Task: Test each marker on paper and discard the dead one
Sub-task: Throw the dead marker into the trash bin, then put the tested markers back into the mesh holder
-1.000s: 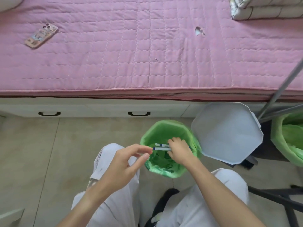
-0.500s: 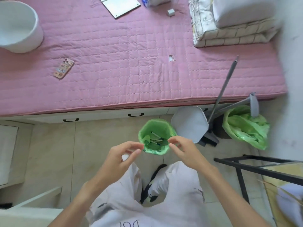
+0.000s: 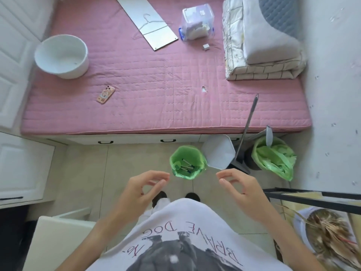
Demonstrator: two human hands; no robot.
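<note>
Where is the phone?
In the head view, the phone lies on the pink bed, left of middle, just below the white tub.

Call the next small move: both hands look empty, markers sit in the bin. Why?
Probably lower both hands and turn away from the bin: the left hand and right hand hold nothing, fingers loosely curled, and the markers already lie inside the green-lined bin, so discarding looks finished.

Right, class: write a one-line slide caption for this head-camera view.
Both empty hands, left hand and right hand, hover above a green-lined bin holding discarded markers.
</note>
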